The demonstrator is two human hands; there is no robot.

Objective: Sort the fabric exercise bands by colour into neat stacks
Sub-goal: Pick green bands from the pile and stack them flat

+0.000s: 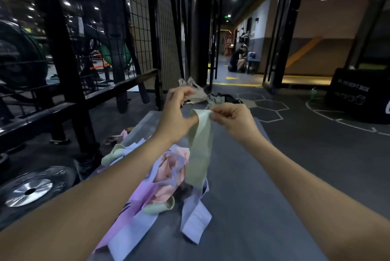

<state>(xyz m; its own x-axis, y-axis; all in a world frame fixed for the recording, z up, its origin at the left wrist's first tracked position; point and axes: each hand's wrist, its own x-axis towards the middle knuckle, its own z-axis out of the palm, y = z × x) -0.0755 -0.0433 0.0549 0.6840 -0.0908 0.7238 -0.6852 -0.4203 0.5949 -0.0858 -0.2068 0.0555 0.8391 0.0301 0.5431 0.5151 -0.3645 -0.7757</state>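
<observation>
A pale green fabric band [199,149] hangs in the air above the grey mat [249,187]. My right hand [231,121] pinches its top edge. My left hand [179,111] is raised beside it, thumb against the band's upper left side, fingers curled above. Under the hanging band lies a tangled pile of bands [166,176] in pink, lilac, light blue and pale green. A light blue band [196,220] trails off the pile's right side. Another pale green band [111,154] lies at the pile's far left edge.
A black steel rack [63,66] with wire mesh stands on the left. A weight plate [31,191] lies on the floor beside the mat. Beige clothing [196,92] lies beyond the mat. A black plyo box [358,94] stands at right. A person crouches far down the corridor.
</observation>
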